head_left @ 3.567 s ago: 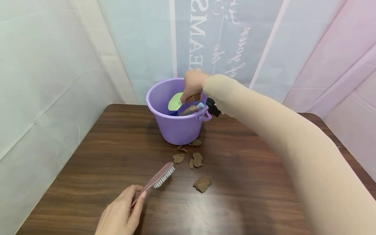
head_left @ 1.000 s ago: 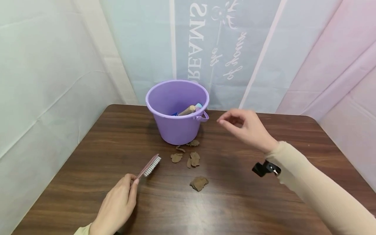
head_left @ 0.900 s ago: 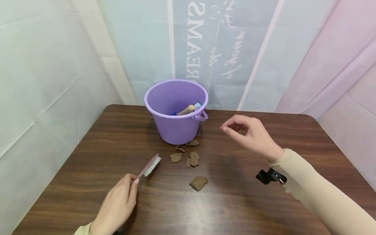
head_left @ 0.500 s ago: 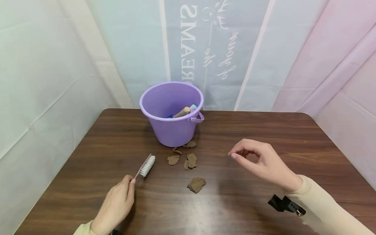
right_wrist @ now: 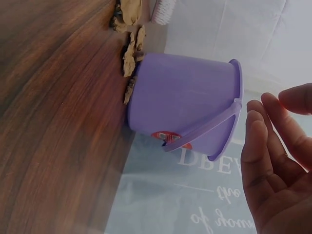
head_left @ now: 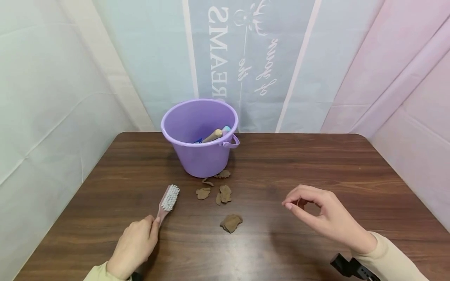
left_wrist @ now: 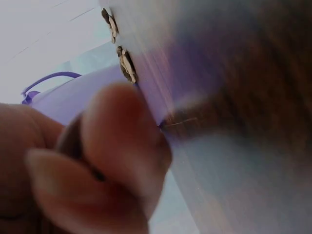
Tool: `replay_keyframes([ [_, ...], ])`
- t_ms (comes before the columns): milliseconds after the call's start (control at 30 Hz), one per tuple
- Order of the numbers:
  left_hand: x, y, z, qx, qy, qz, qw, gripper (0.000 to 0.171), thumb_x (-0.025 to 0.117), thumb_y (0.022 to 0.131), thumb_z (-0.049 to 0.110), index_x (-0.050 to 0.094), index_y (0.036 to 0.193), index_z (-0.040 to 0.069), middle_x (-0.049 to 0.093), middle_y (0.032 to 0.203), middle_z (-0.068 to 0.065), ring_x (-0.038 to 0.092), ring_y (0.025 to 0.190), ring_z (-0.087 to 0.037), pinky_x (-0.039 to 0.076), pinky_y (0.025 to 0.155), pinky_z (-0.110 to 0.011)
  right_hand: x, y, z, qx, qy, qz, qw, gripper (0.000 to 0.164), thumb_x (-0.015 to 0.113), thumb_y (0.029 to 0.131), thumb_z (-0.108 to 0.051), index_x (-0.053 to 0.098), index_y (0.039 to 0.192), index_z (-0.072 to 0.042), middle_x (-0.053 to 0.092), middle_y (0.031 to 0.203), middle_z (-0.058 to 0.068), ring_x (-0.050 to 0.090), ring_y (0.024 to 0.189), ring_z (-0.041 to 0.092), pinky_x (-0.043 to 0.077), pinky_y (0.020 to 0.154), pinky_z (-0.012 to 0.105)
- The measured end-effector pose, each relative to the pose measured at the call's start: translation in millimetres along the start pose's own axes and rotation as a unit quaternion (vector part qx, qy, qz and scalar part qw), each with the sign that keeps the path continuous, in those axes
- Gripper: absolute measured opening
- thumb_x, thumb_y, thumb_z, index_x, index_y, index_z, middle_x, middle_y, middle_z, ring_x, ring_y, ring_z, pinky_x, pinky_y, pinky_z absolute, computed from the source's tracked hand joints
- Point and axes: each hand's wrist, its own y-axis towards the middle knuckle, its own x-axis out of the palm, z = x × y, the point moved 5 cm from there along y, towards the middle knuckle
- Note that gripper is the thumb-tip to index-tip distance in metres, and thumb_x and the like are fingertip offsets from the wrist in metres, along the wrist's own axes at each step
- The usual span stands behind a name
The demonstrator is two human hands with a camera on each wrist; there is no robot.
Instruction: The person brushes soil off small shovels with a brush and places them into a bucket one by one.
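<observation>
My left hand [head_left: 135, 242] grips the pink handle of a scrubbing brush [head_left: 170, 198], its white bristles turned upward over the table's left half. In the left wrist view, curled fingers [left_wrist: 124, 131] fill the foreground and hide most of the brush. At the right, my right hand [head_left: 328, 216] hovers above the table with its fingers loosely bent. The right wrist view shows nothing between its thumb and fingers [right_wrist: 273, 131]. A purple bucket [head_left: 204, 158] stands at the back, with a tan rounded handle [head_left: 213, 136] and a light blue end [head_left: 226, 130] showing inside.
Several brown, flaky scraps lie on the dark wooden table [head_left: 302, 156] before the bucket. The largest scrap [head_left: 231, 223] is nearest me; another scrap [head_left: 202, 193] is close to the brush. Pale curtains [head_left: 45, 97] enclose the table at the back and sides.
The right hand has left the bucket, where it held a light green thing, and moved right and toward me. The left hand has turned the brush's bristles upward and drawn it slightly left.
</observation>
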Motion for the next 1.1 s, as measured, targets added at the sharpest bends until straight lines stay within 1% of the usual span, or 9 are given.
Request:
replay_keyframes([
  [100, 1.8, 1.0, -2.2, -0.002, 0.016, -0.017, 0.9997, 0.03, 0.049, 0.093, 0.018, 0.05, 0.065, 0.009, 0.046, 0.053, -0.002, 0.046, 0.048, -0.017, 0.032, 0.043, -0.031, 1, -4, 0, -0.002, 0.003, 0.002, 1.0, 0.037, 0.068, 0.076, 0.008, 0.063, 0.091, -0.026, 0.062, 0.085, -0.014, 0.053, 0.071, -0.003, 0.042, 0.063, 0.013],
  [233, 5.0, 1.2, -6.4, 0.003, 0.037, -0.031, 0.9988, 0.029, 0.049, 0.093, 0.02, 0.055, 0.066, 0.009, 0.056, 0.06, -0.007, 0.055, 0.053, -0.024, 0.036, 0.043, -0.038, 4, -6, -2, -0.019, 0.014, 0.01, 1.0, 0.04, 0.068, 0.073, 0.011, 0.064, 0.091, -0.024, 0.062, 0.085, -0.012, 0.053, 0.07, -0.002, 0.042, 0.061, 0.013],
  [400, 3.2, 0.6, -11.8, 0.002, 0.056, -0.023, 0.9981, 0.03, 0.049, 0.093, 0.021, 0.057, 0.066, 0.008, 0.063, 0.068, -0.013, 0.06, 0.059, -0.032, 0.039, 0.044, -0.044, 10, -7, -3, -0.015, 0.019, 0.003, 1.0, 0.039, 0.068, 0.074, 0.01, 0.063, 0.093, -0.024, 0.062, 0.085, -0.013, 0.053, 0.071, -0.003, 0.042, 0.063, 0.013],
  [500, 0.6, 0.2, -14.3, 0.003, 0.062, -0.014, 0.998, 0.031, 0.05, 0.092, 0.02, 0.056, 0.064, 0.009, 0.061, 0.064, -0.011, 0.059, 0.057, -0.03, 0.039, 0.043, -0.044, 13, -5, -3, -0.022, 0.025, 0.005, 0.999, 0.04, 0.068, 0.074, 0.01, 0.063, 0.093, -0.024, 0.062, 0.085, -0.013, 0.053, 0.072, -0.002, 0.042, 0.063, 0.013],
  [733, -1.5, 0.0, -14.8, -0.002, 0.054, -0.022, 0.9983, 0.036, 0.047, 0.093, 0.019, 0.051, 0.058, 0.01, 0.053, 0.057, -0.004, 0.05, 0.051, -0.02, 0.036, 0.042, -0.038, 18, -3, -4, -0.039, 0.038, 0.01, 0.998, 0.041, 0.068, 0.073, 0.012, 0.063, 0.093, -0.024, 0.062, 0.085, -0.012, 0.053, 0.071, -0.002, 0.042, 0.063, 0.012],
  [833, -4.3, 0.0, -10.8, 0.003, 0.059, -0.015, 0.9982, 0.036, 0.046, 0.093, 0.019, 0.051, 0.059, 0.009, 0.054, 0.057, -0.006, 0.053, 0.051, -0.022, 0.036, 0.042, -0.039, 19, -2, -5, -0.041, 0.034, 0.009, 0.999, 0.041, 0.068, 0.073, 0.012, 0.063, 0.094, -0.024, 0.062, 0.085, -0.013, 0.053, 0.071, -0.002, 0.042, 0.063, 0.012],
  [933, -9.5, 0.4, -2.0, 0.011, 0.059, 0.0, 0.9982, 0.033, 0.047, 0.093, 0.02, 0.05, 0.062, 0.008, 0.054, 0.057, -0.008, 0.055, 0.052, -0.026, 0.036, 0.041, -0.04, 19, -2, -5, -0.044, 0.028, 0.012, 0.999, 0.042, 0.068, 0.072, 0.012, 0.063, 0.093, -0.024, 0.061, 0.084, -0.013, 0.053, 0.071, -0.003, 0.042, 0.063, 0.012],
  [1033, -16.7, 1.2, 13.6, 0.026, 0.054, 0.025, 0.9979, 0.03, 0.049, 0.093, 0.022, 0.051, 0.066, 0.009, 0.051, 0.055, -0.007, 0.053, 0.049, -0.024, 0.034, 0.04, -0.038, 20, 0, -6, -0.047, 0.022, 0.017, 0.999, 0.042, 0.069, 0.072, 0.011, 0.063, 0.093, -0.025, 0.061, 0.084, -0.013, 0.052, 0.071, -0.003, 0.041, 0.063, 0.012],
  [1100, -22.4, 1.3, 27.6, 0.05, 0.049, 0.055, 0.996, 0.029, 0.052, 0.092, 0.023, 0.05, 0.067, 0.009, 0.049, 0.054, -0.004, 0.049, 0.046, -0.021, 0.032, 0.04, -0.035, 21, 1, -9, -0.05, 0.01, 0.023, 0.998, 0.042, 0.069, 0.072, 0.011, 0.063, 0.092, -0.025, 0.06, 0.084, -0.014, 0.052, 0.07, -0.004, 0.041, 0.062, 0.011],
])
